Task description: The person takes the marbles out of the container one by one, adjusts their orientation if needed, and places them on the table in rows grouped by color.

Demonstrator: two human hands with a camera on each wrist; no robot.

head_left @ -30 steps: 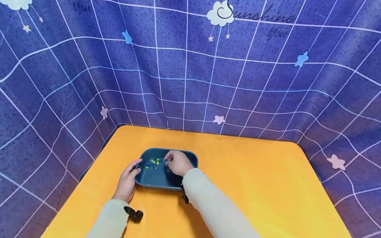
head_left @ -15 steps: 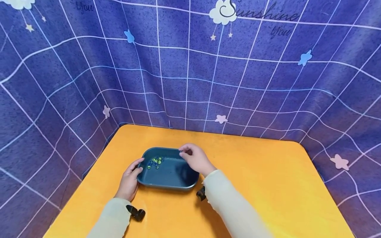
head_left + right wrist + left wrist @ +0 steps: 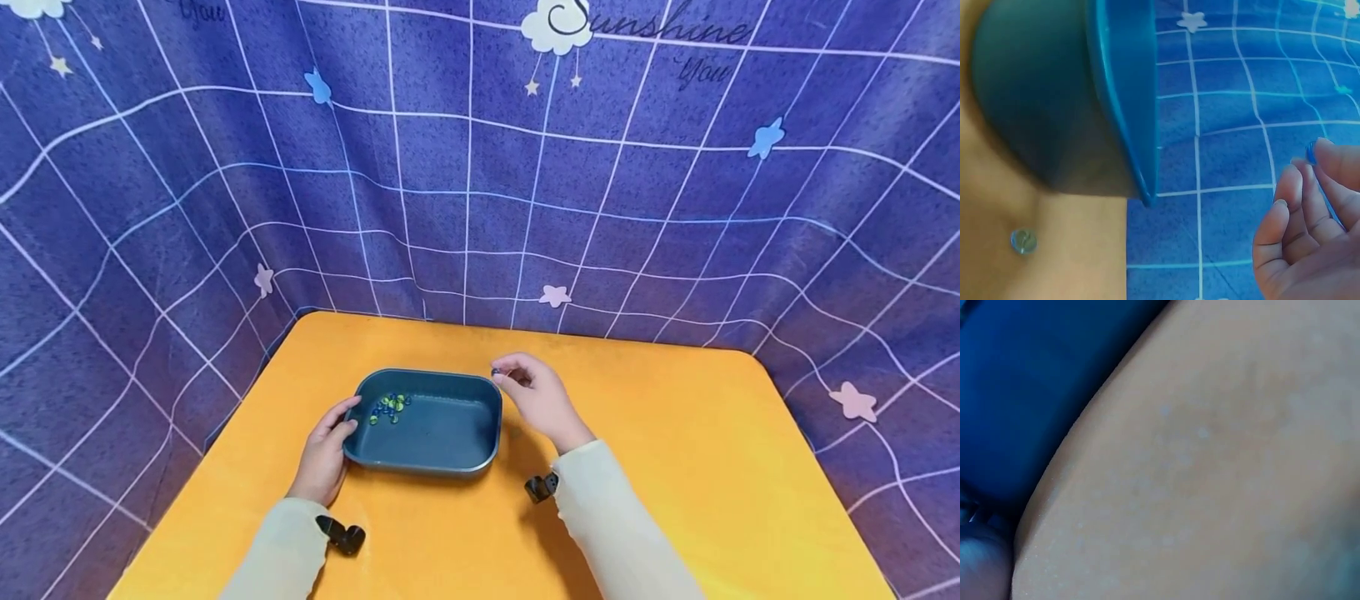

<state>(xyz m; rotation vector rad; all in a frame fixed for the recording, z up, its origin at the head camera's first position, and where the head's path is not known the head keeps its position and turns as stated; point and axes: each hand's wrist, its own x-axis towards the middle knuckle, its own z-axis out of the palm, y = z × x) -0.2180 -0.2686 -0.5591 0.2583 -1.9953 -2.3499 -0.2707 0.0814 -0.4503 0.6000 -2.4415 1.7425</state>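
Head view: left hand (image 3: 324, 454) gripping left rim of tray (image 3: 450, 446) on orange surface (image 3: 675, 467); marbles (image 3: 388, 407) heaped in tray's far-left corner; right hand (image 3: 542, 400) raised beside tray's right edge, pinching a bead (image 3: 495, 371).
Left wrist: blurred, only skin and blue.
Right wrist: blue bead (image 3: 1311, 152) at fingertips (image 3: 1329, 164); one marble (image 3: 1023, 241) loose on surface.

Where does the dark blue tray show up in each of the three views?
Head: the dark blue tray sits left of centre on the orange table, the left hand gripping its left rim.
Left wrist: only blurred blue and orange; I cannot tell if the blue is the tray.
Right wrist: the tray fills the upper left, seen from its side.
Shared landmark: the orange table.
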